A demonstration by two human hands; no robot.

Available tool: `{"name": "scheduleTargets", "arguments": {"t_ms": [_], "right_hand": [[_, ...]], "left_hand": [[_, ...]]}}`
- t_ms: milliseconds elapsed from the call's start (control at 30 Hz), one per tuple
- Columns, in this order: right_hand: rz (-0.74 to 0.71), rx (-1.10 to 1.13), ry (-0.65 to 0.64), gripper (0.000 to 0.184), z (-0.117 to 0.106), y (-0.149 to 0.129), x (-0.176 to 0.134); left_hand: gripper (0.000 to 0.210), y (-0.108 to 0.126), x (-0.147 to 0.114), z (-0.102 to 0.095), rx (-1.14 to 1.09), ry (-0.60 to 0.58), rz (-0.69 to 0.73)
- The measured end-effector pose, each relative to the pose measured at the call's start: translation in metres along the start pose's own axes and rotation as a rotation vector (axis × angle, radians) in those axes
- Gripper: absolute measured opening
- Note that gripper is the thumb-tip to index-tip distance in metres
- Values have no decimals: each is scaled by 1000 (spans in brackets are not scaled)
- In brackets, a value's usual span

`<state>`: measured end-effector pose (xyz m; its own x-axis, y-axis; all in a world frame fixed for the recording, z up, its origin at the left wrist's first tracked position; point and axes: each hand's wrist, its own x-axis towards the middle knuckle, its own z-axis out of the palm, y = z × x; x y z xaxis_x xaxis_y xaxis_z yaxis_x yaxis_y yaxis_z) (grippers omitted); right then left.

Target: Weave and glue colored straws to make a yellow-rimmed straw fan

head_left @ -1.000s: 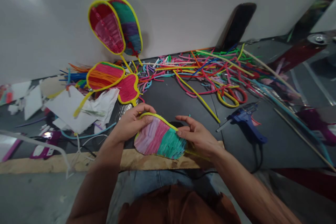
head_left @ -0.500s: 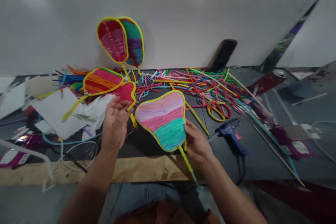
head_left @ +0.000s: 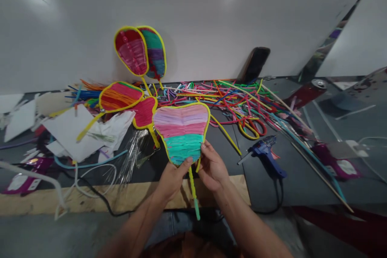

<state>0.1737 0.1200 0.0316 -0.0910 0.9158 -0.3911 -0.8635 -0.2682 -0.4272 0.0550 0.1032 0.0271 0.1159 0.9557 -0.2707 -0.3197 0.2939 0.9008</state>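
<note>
Between both hands is a fan-shaped pipe-cleaner piece (head_left: 183,129), striped pink, lilac and turquoise, with a yellow rim and a yellow-green stem pointing down at me. My left hand (head_left: 173,179) grips its lower edge beside the stem, thumb on the front face. My right hand (head_left: 213,165) is closed on the lower right edge, where a loose yellow end hangs; some fingers are hidden behind the piece. Left of it lie a pink fan-shaped piece (head_left: 144,113) and an orange-and-pink one (head_left: 121,96). Two more fans, one red and pink (head_left: 132,51), lean against the back wall.
A heap of coloured pipe cleaners (head_left: 205,92) runs along the back. A blue glue gun (head_left: 267,155) lies to the right, its cord dropping over the front edge. A phone (head_left: 256,64) leans on the wall near a red can (head_left: 308,92). White paper scraps (head_left: 74,133) lie left.
My left hand has moved right and down from near the pink piece and taken hold of the striped fan. The fan has turned more upright and shifted slightly left.
</note>
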Motion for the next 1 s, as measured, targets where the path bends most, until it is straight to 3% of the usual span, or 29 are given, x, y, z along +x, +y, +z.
{"name": "scheduleTargets", "arguments": {"t_ms": [367,600,833,1000], "right_hand": [[-52,-154,-19,45,-4,2,-6],[-91,-466,-80,38,-14,-18,-5],[-97,-434,-45,27,-13,-30,4],[-83,-375,-50,24,-11,-26,3]], "left_hand": [[50,15,-2,-2,-99,29,-96],[52,27,-6,-21,-269,3,-350],[44,27,-11,-25,-238,-35,-427],[31,26,-13,-22,-130,-41,-388]]}}
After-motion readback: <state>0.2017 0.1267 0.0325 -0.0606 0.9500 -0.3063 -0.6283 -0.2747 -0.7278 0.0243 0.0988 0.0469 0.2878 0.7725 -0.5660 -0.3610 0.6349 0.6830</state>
